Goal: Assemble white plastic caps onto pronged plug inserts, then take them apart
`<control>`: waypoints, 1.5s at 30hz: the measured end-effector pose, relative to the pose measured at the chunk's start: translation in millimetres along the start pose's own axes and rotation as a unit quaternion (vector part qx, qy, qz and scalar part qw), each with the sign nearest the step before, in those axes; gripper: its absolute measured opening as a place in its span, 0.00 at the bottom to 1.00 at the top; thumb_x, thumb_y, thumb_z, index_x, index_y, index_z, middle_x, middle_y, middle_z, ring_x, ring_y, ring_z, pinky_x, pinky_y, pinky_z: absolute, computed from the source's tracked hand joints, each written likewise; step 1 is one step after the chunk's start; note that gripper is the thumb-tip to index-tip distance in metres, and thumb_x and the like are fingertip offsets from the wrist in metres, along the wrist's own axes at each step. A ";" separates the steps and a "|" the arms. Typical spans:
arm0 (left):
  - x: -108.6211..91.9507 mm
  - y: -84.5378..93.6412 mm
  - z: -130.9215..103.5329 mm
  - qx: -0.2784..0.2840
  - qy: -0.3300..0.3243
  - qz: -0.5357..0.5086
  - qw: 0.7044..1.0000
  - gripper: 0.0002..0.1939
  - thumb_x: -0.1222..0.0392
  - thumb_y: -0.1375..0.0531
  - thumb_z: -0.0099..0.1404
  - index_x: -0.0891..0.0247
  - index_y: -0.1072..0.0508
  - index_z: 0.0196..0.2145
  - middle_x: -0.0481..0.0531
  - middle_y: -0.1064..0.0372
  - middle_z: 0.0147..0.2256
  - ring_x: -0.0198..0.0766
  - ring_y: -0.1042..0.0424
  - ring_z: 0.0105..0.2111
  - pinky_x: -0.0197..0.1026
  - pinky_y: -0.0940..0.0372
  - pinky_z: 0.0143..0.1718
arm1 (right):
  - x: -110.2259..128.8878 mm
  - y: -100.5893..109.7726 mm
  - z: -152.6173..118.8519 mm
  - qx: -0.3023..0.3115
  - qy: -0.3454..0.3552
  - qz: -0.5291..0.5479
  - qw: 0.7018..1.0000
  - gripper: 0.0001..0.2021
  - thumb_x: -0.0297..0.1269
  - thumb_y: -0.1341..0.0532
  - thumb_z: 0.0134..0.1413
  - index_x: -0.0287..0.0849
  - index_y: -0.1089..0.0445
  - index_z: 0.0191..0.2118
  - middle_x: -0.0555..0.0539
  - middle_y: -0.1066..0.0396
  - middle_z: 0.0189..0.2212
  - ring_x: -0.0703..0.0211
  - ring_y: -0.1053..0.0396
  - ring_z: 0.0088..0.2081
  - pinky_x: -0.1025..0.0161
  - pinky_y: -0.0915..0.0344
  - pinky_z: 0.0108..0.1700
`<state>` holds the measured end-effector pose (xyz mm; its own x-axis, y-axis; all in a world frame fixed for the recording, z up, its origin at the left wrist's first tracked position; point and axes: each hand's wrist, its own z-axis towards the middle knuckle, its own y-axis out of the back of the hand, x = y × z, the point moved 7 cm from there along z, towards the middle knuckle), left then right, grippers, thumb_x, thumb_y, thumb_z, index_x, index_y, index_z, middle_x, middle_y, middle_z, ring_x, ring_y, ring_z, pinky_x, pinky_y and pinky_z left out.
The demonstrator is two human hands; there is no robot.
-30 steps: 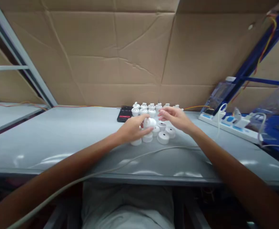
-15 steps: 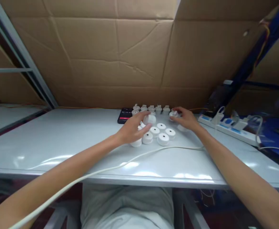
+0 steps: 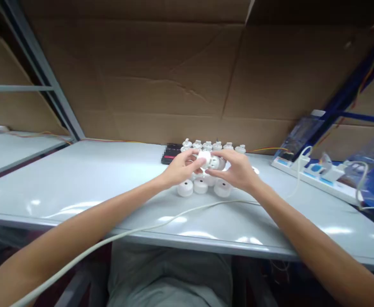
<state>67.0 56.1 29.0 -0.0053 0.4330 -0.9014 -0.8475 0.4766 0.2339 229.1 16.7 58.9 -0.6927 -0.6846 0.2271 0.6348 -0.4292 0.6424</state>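
Observation:
Above the middle of the table, my left hand [image 3: 183, 167] is closed on a white round cap [image 3: 203, 158]. My right hand [image 3: 240, 171] grips a white round fitting [image 3: 217, 163], held sideways against or very close to the cap; whether they touch I cannot tell. Below the hands, several white caps with dark centre dots, one a cap [image 3: 200, 186] in the front row, rest on the tabletop [image 3: 110, 179]. Behind them stands a row of white fittings [image 3: 217, 145] with small tabs on top. The hands partly hide both groups.
A phone [image 3: 170, 153] showing a timer lies left of the fittings. A white cable [image 3: 161, 222] runs across the table front and over my left forearm. At the right, a power strip [image 3: 321, 182] carries several plugs. Cardboard [image 3: 161, 98] stands behind the table.
My right hand has lifted a fitting from the back row and moved left with it. My left hand has kept its cap, and the two pieces have come together in mid-air.

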 end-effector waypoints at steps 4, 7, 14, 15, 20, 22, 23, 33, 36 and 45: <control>-1.0 1.7 -1.9 -0.033 0.030 0.017 0.999 0.24 0.44 0.32 0.63 0.63 0.30 0.48 0.51 0.24 0.34 0.40 0.22 0.32 0.39 0.30 0.33 | -0.2 -0.1 -0.1 0.009 0.031 0.005 0.999 0.24 0.48 0.25 0.51 0.46 0.23 0.52 0.41 0.19 0.47 0.42 0.22 0.46 0.48 0.27 0.48; 0.9 1.1 -3.3 -0.052 0.062 0.007 0.997 0.23 0.45 0.31 0.62 0.62 0.31 0.46 0.50 0.24 0.32 0.38 0.23 0.31 0.38 0.30 0.32 | 0.9 2.1 -0.3 -0.009 0.022 0.018 1.000 0.25 0.51 0.25 0.50 0.47 0.23 0.52 0.42 0.19 0.46 0.42 0.22 0.45 0.48 0.26 0.48; 3.4 -6.9 -5.9 -0.012 0.148 -0.153 0.977 0.21 0.43 0.32 0.64 0.63 0.32 0.38 0.49 0.24 0.30 0.39 0.20 0.32 0.43 0.26 0.40 | 14.9 6.9 -1.0 -0.053 0.043 0.032 0.997 0.19 0.52 0.32 0.60 0.47 0.23 0.50 0.41 0.19 0.47 0.45 0.21 0.46 0.50 0.25 0.50; 2.4 -7.2 -6.3 -0.010 0.153 -0.161 0.975 0.21 0.44 0.32 0.63 0.63 0.32 0.39 0.50 0.24 0.29 0.39 0.20 0.32 0.43 0.26 0.41 | 16.5 6.9 -0.7 -0.053 0.042 0.036 0.997 0.18 0.51 0.32 0.61 0.47 0.23 0.51 0.41 0.19 0.47 0.46 0.21 0.46 0.51 0.25 0.49; 4.8 -7.0 -7.3 0.000 0.188 -0.169 0.968 0.24 0.38 0.34 0.64 0.64 0.29 0.37 0.51 0.25 0.25 0.37 0.23 0.25 0.37 0.30 0.30 | 27.8 8.8 1.4 -0.053 0.066 0.039 0.996 0.19 0.46 0.29 0.58 0.47 0.26 0.52 0.40 0.23 0.50 0.44 0.24 0.51 0.49 0.26 0.52; 8.1 -8.0 -7.7 0.015 0.209 -0.185 0.960 0.29 0.32 0.36 0.63 0.65 0.28 0.36 0.52 0.25 0.26 0.34 0.25 0.23 0.36 0.33 0.27 | 31.6 9.4 1.2 -0.050 0.077 0.046 0.995 0.18 0.43 0.30 0.59 0.48 0.27 0.54 0.40 0.23 0.52 0.44 0.25 0.53 0.47 0.28 0.56; 8.7 -8.6 -7.7 0.025 0.212 -0.194 0.957 0.30 0.31 0.37 0.63 0.65 0.27 0.36 0.53 0.25 0.27 0.34 0.26 0.23 0.36 0.33 0.27 | 31.9 9.6 0.7 -0.048 0.074 0.053 0.995 0.18 0.41 0.30 0.59 0.49 0.27 0.54 0.40 0.24 0.52 0.44 0.25 0.54 0.46 0.28 0.57; -40.7 -1.6 -14.0 0.042 -0.167 0.179 0.969 0.19 0.60 0.32 0.61 0.59 0.29 0.48 0.55 0.27 0.49 0.45 0.28 0.50 0.46 0.32 0.50 | -13.3 -22.4 -16.1 0.054 -0.272 0.370 0.887 0.19 0.56 0.33 0.59 0.44 0.28 0.42 0.50 0.26 0.31 0.62 0.27 0.26 0.66 0.29 0.26; -41.3 -0.9 -15.7 0.008 -0.164 0.133 0.977 0.29 0.56 0.29 0.58 0.57 0.34 0.55 0.59 0.33 0.57 0.48 0.30 0.56 0.46 0.31 0.50 | -13.0 -23.2 -14.7 0.004 -0.286 0.417 0.862 0.20 0.56 0.30 0.55 0.44 0.26 0.41 0.50 0.25 0.36 0.62 0.26 0.32 0.63 0.23 0.34; -33.2 10.9 -9.8 -0.035 -0.064 0.094 0.993 0.37 0.40 0.28 0.55 0.58 0.37 0.54 0.56 0.28 0.48 0.44 0.26 0.48 0.41 0.32 0.42 | -15.6 -21.5 -16.5 -0.045 -0.287 0.404 0.867 0.22 0.56 0.27 0.50 0.45 0.26 0.41 0.47 0.24 0.40 0.56 0.25 0.39 0.57 0.20 0.39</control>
<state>52.8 39.5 58.0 -0.1026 0.6046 -0.7899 -0.8732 0.3257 0.3626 231.9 26.8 29.5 -0.0481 -0.3881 0.9204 0.9988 -0.0073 0.0492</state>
